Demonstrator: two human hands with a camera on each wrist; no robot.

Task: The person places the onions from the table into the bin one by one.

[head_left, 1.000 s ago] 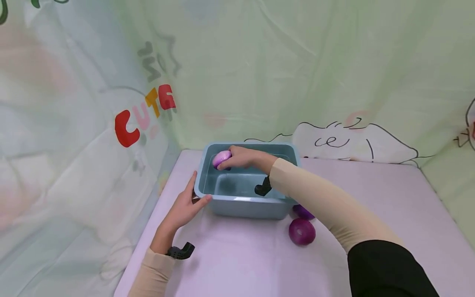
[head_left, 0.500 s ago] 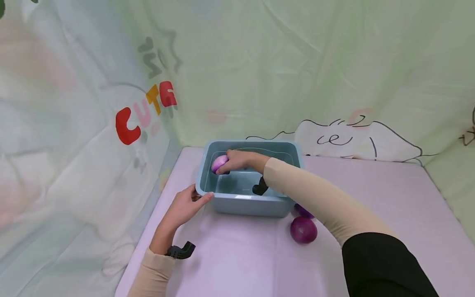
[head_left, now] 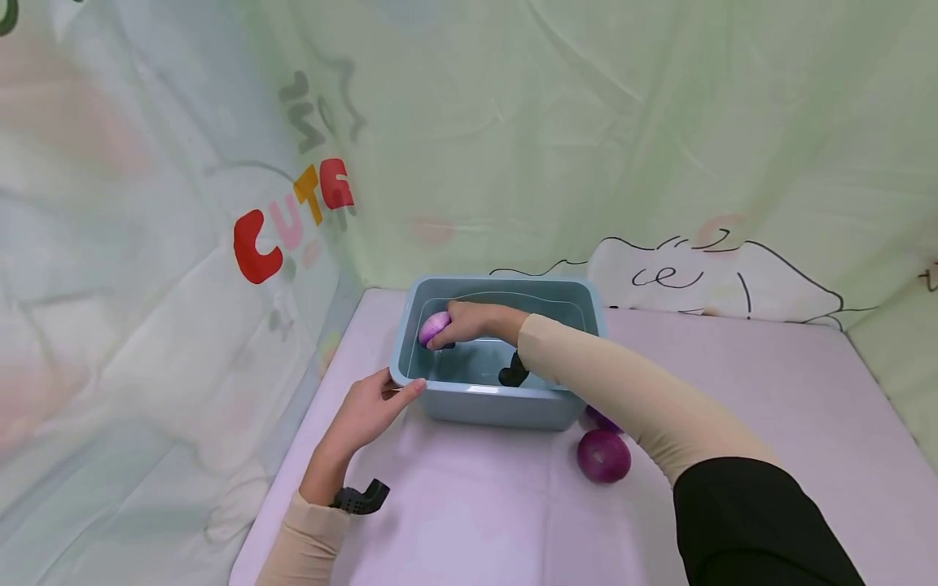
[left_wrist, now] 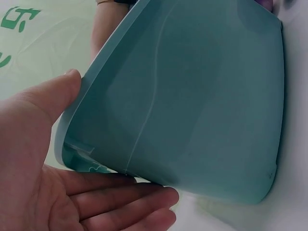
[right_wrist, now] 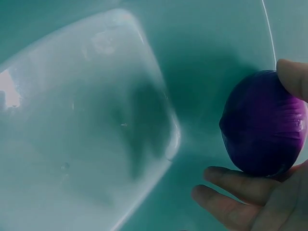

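A pale pink table (head_left: 733,423) carries a blue-grey rectangular tub (head_left: 506,403) holding clear water. The left hand (head_left: 370,411) rests against the tub's near left corner, fingers straight along the outer wall and thumb on the rim. The right hand (head_left: 469,321) reaches into the tub and grips a purple onion (head_left: 434,328), round, smooth-skinned and glossy, held at the far left inside wall, fingers and thumb curled round it. Another dark purple onion (head_left: 603,456) lies on the table just beside the tub's near right corner.
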